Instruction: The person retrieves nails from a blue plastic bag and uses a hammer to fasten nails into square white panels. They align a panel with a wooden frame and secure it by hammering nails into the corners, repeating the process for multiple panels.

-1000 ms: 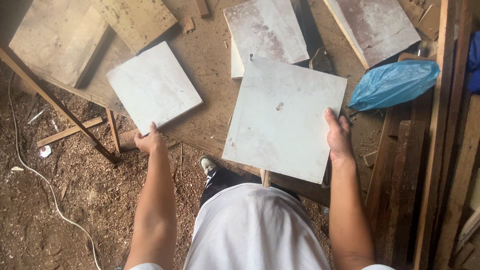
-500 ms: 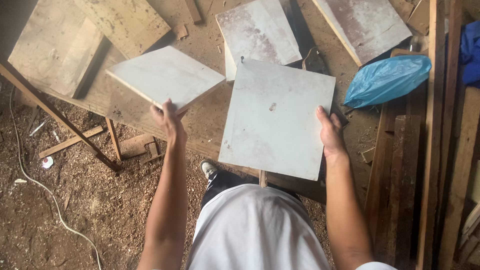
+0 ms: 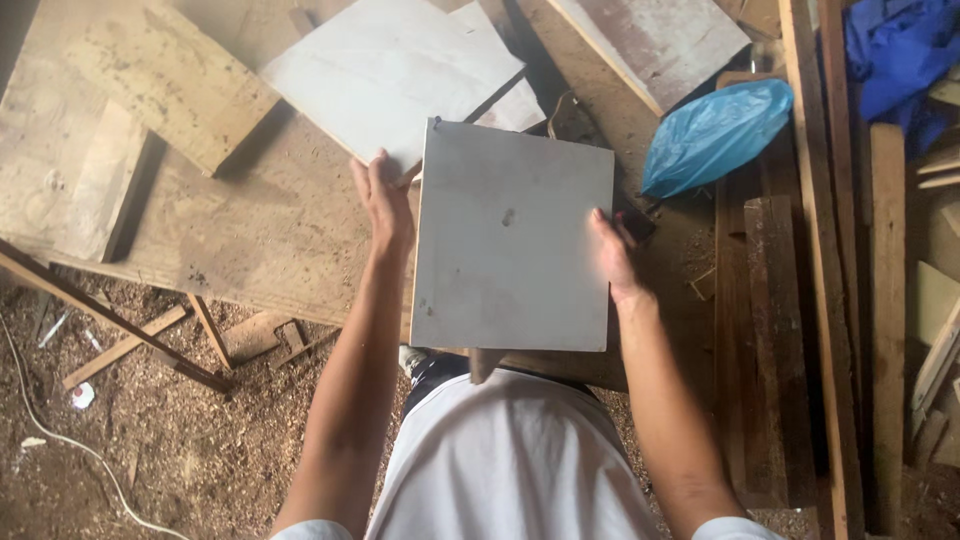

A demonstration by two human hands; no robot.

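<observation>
Square panel [image 3: 510, 238], pale grey-white, flat, matt face with a small dark mark near its middle and a few specks along its left margin; held level above the dusty wooden workbench [image 3: 250, 240], in front of the person's torso, its near edge over the bench's front edge. Right hand [image 3: 612, 255] grips the panel's right edge, thumb on the top face, remaining fingers hidden beneath. Second square panel [image 3: 390, 70], same pale colour, lifted at a tilt up and to the left of the first, its near corner tucked beside the first panel's upper left corner; whether the two touch cannot be told. Left hand [image 3: 385, 200] holds that near corner, fingers straight and close together against the underside edge. Third pale panel [image 3: 515, 105], partly covered by the second, lies on the bench. Fourth panel [image 3: 650, 40], whitish with a brown-stained face, lies at the upper right of the bench. Light blue plastic bag [image 3: 715, 135], bulging, crumpled, no label visible, sits at the bench's right edge among upright wooden planks [image 3: 780, 330]. Darker blue cloth or sheet [image 3: 900, 45], top right corner. White cable [image 3: 60, 440] across the sawdust floor, lower left.
</observation>
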